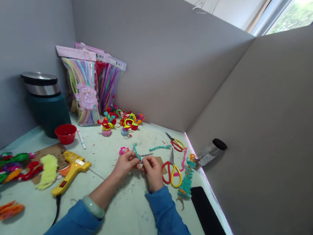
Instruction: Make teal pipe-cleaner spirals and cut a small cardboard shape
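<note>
The left hand (125,163) pinches a short teal pipe cleaner (136,152) between thumb and fingers, low over the middle of the table (133,220). The right hand (152,170) has its fingertips drawn together at the lower end of that piece, almost meeting the left; whether it grips the piece is too small to tell. The pipe cleaner's free end curves up, away from the person. A pale green bangle (93,205) circles the left wrist, below the hand.

Just beyond the left hand lies a pink pipe-cleaner bloom (123,150); a twisted teal strand (160,147) stretches past the right. Near the right hand, open scissors with red and yellow handles (171,174) lie by a cardboard scrap (160,164), and a second pair (177,145) rests farther back. Beside them stands or lies a teal-and-orange pipe-cleaner piece (186,179).

To the left are a yellow glue gun (72,172), a fuzzy yellow piece (48,171) and a red cup (65,134). Farther back, a dark teal bottle (45,110) stands beside bagged pipe cleaners (83,86).
</note>
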A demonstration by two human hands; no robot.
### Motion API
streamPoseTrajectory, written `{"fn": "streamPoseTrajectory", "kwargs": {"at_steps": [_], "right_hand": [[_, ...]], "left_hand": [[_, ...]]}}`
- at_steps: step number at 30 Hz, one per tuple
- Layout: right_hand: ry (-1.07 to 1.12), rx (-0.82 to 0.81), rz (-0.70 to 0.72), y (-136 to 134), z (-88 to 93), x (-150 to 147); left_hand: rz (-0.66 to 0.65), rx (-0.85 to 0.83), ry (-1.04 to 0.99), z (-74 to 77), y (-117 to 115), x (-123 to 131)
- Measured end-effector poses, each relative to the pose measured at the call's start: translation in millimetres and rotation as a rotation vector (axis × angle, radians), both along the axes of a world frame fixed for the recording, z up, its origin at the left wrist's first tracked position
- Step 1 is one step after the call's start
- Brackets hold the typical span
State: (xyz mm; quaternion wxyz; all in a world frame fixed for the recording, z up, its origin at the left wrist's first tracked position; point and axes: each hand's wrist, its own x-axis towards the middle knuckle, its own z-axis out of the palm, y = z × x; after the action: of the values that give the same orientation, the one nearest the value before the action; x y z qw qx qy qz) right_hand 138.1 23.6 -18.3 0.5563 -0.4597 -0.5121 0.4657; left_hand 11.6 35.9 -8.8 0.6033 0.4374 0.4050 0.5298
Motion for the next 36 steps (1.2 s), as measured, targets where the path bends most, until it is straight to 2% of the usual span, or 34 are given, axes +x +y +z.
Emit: {"fn": "streamPoseTrajectory", "kwargs": {"at_steps": [3,6,10,14,17,20,22,25,31,36], "right_hand": [[-0.230,0.263,-0.169,-6.3,6.6,-2.1],[-0.465,0.460,-0.200,-13.1,11.7,-5.2],[-0.655,0.539,-0.174,-16.3,9.1,-8.7],[-0.586,0.522,-0.188,-15.0,3.8,-10.2],[-0.355,0.427,-0.206,-11.1,1.9,-7.1],[-0.090,0.236,-0.232,-4.8,0.3,-1.4],[0.001,0.165,-0.196,-1.9,0.3,0.9],[-0.027,0.188,-0.140,-1.9,2.9,0.4],[-0.329,0.364,-0.137,-6.1,5.3,0.3],[-0.241,0.269,-0.094,-5.4,2.7,2.1]], "left_hand": [[0.096,0.041,0.156,-3.5,2.1,0.9],[0.163,0.159,0.422,-7.7,1.8,0.5],[0.203,0.327,0.818,-9.9,-4.3,1.8],[0.187,0.466,1.010,-6.2,-12.4,6.2],[0.160,0.474,0.894,-3.4,-13.3,8.0],[0.105,0.254,0.586,-5.1,-7.6,7.8],[0.072,0.124,0.394,-8.9,-2.2,7.0],[0.073,0.077,0.238,-14.8,4.0,5.8],[0.074,0.053,0.152,-16.5,5.4,4.9],[0.027,0.054,0.218,-11.2,2.6,4.2]]}}
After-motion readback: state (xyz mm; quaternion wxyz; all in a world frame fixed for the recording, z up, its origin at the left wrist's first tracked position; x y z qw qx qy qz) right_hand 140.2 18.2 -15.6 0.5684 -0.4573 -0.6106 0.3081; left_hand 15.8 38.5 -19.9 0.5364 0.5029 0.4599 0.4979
